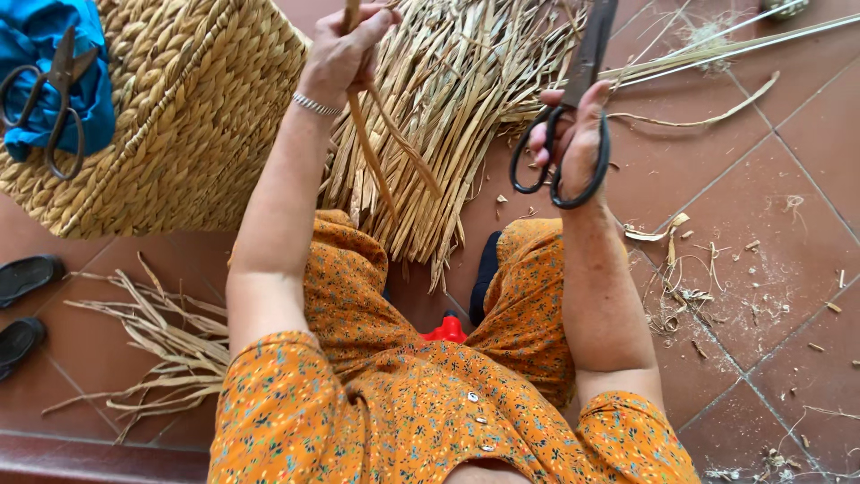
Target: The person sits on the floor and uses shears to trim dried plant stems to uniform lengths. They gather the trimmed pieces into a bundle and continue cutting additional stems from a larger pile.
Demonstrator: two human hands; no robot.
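Two hands busy: strips pinched, scissors held.
Left hand (345, 49) grip closed on dried reed strips (376, 152), raised so they hang free; right hand (573, 134) fingers through black scissors (573, 108), blades up beside them. Reed bundle (448, 108) lies on tiled floor (761, 224) ahead, woven basket (179, 116) toward its top-left corner.

A large woven basket (193, 108) sits on the red tiled floor (779, 206) at the upper left, with a blue cloth (40, 54) lying on it and a second pair of dark scissors (54, 99) resting on that cloth. Two black sandals (22, 305) lie at the left edge. Loose dried strips (170, 345) are scattered just beside them, and small trimmings (690, 287) litter the tiles at right. Long thin stalks (717, 49) lie at the top right.
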